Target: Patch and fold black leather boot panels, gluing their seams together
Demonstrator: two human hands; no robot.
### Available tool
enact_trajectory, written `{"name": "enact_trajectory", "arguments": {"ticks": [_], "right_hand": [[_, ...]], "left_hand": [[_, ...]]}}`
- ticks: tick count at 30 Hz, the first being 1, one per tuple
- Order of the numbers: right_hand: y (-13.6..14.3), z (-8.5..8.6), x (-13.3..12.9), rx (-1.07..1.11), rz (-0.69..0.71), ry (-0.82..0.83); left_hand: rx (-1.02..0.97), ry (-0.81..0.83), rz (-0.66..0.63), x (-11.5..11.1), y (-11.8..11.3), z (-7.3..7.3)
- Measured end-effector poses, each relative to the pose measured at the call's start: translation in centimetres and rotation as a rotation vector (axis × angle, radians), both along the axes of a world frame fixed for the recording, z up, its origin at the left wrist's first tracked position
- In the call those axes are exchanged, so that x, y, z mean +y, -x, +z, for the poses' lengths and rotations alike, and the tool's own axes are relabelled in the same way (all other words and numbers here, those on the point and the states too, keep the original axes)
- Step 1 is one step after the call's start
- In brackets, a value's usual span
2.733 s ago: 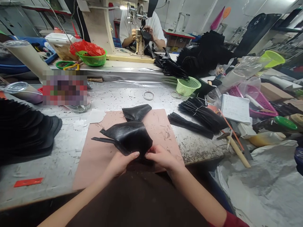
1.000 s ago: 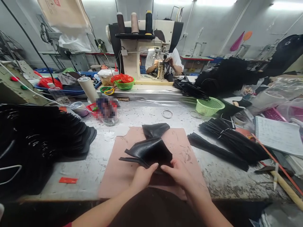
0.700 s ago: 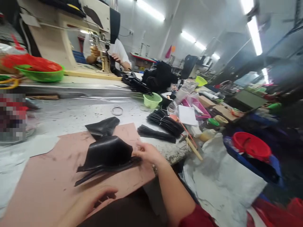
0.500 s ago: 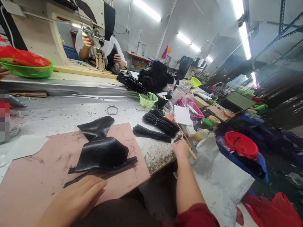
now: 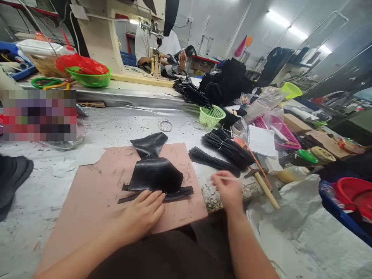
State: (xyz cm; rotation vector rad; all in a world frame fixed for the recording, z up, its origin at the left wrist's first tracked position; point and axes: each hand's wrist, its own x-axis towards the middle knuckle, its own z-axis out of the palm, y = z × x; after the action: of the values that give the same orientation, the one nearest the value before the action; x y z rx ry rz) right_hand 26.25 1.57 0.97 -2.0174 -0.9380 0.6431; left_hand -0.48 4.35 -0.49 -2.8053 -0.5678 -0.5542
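Black leather pieces [image 5: 157,174] lie on a pink board [image 5: 101,201], with black zipper-like strips [image 5: 180,193] along their near edge. My left hand [image 5: 145,211] rests flat on the strips and the board, its fingers stretched out. To the right, my right hand [image 5: 228,190] is closed round a thin pale stick [image 5: 226,178], above the table's front edge. A hammer [image 5: 266,190] with a wooden handle lies just right of that hand. Bundles of black strips [image 5: 228,149] lie behind it.
A sewing machine [image 5: 101,42] stands at the back, where a person's hands [image 5: 181,58] hold a black piece. A green basket [image 5: 212,115], a notebook [image 5: 261,140] and a pink basket [image 5: 290,135] are at the right. Dark stacked pieces [image 5: 13,182] lie at the left.
The view has swung left. My left hand has moved forward onto the strips. My right hand has come away from beside the hammer with the thin stick.
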Motion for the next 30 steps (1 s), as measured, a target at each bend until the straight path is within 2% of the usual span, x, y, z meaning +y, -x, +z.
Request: {"name": "enact_trajectory", "arguments": {"ticks": [2, 3, 5, 7, 14, 19, 30], "right_hand": [[4.7, -0.9, -0.4, 0.072, 0.198, -0.091], [6.5, -1.3, -0.6, 0.105, 0.411, -0.238], [8.9, -2.0, -0.8, 0.04, 0.554, -0.381], [9.8, -2.4, -0.9, -0.089, 0.551, -0.421], [9.7, -2.9, -0.7, -0.421, 0.551, -0.431], [10.1, -2.8, -0.6, -0.501, 0.563, -0.415], [10.1, -2.8, -0.7, -0.532, 0.583, -0.397]], "left_hand": [[0.031, 0.024, 0.012, -0.1, -0.2, -0.5], [0.037, 0.032, 0.018, -0.2, -0.3, -0.7], [0.032, 0.038, 0.023, -0.3, -0.5, -0.9], [0.019, 0.04, 0.018, -0.3, -0.6, -1.0], [0.005, 0.058, -0.003, -0.2, -0.6, -2.1], [-0.02, 0.042, -0.002, -0.3, -0.4, -2.8], [-0.047, 0.031, -0.018, -0.2, -0.6, -2.1]]}}
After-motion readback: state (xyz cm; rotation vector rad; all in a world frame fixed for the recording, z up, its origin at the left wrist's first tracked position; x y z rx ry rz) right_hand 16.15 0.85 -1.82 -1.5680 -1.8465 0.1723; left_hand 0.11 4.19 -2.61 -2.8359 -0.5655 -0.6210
